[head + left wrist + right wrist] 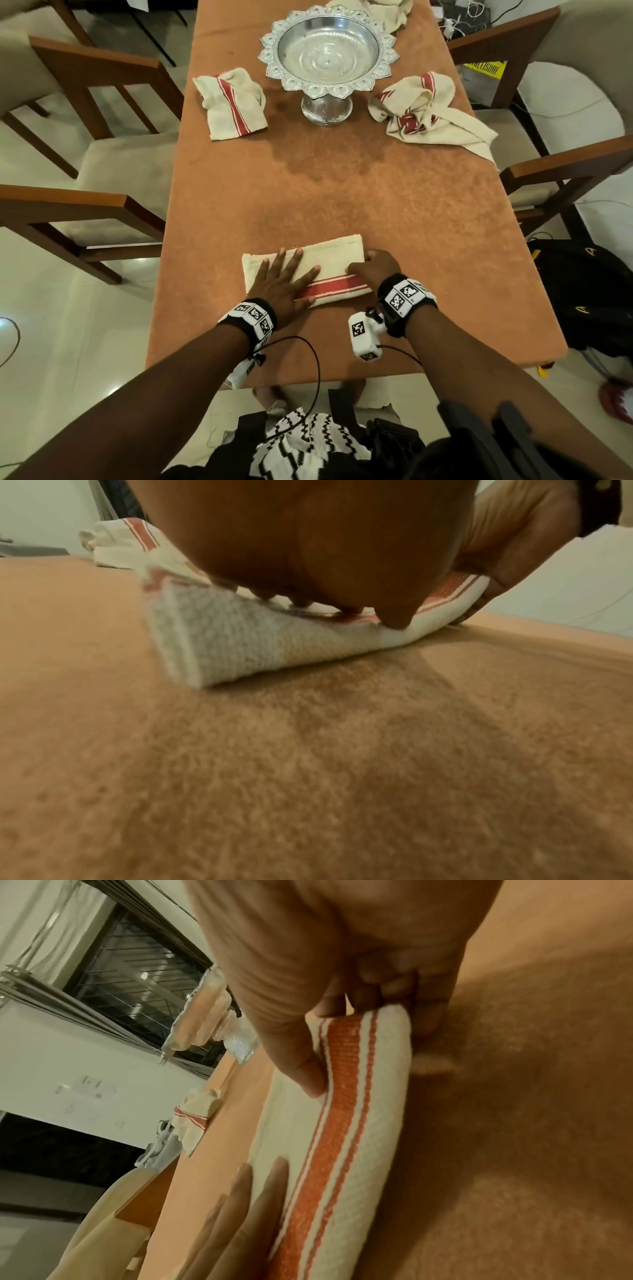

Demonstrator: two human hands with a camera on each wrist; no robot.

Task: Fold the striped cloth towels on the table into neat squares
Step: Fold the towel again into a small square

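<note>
A cream towel with a red stripe (334,258) lies folded into a long rectangle near the table's front edge. My left hand (286,279) presses flat on its left half with the fingers spread. My right hand (375,265) holds the towel's right end. In the right wrist view the thumb lies on top of the towel (342,1150) beside the stripe while the fingers (430,1045) curl under the end. The left wrist view shows the towel (240,647) under my palm (308,547).
A silver pedestal bowl (327,58) stands at the table's middle back. A loosely folded striped towel (233,102) lies to its left and a crumpled one (428,109) to its right. More cloth (376,10) sits at the far end. Wooden chairs (85,78) flank the orange table (342,192).
</note>
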